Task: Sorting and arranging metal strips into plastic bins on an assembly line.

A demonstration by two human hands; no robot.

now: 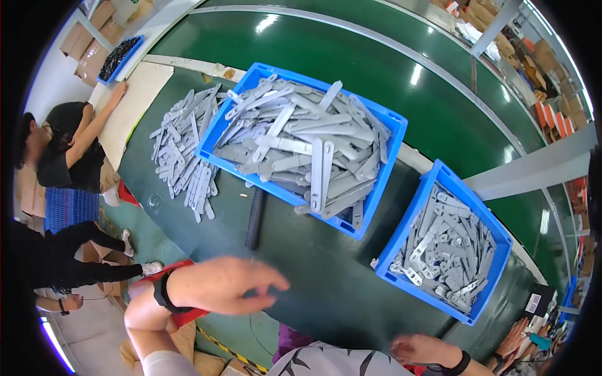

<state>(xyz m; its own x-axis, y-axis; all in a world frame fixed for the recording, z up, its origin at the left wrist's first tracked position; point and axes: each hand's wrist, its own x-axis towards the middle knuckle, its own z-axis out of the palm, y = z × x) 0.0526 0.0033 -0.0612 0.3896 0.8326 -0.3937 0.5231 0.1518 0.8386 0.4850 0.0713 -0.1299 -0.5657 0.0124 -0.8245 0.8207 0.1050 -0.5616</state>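
My left hand (229, 285), with a dark band on its wrist, hovers over the near edge of the green tabletop (307, 263). Its fingers are slightly blurred but apart, with nothing between them. Closest to it is a black handle (254, 219), whose far end runs up to a blue bin (279, 193). Flat grey slotted parts (326, 135) are heaped in that bin. More such long parts (185, 147) lie loose in a pile left of it. My right hand (426, 349) is low by my body at the table's near edge; its fingers are partly blurred and hidden.
A second blue bin (414, 291) at the right holds smaller grey metal parts (448, 244). Beyond the table runs a green conveyor (313, 44), with a grey post (533, 175) at the right. Another person (69, 144) sits at the left, near a small blue tray (103, 80).
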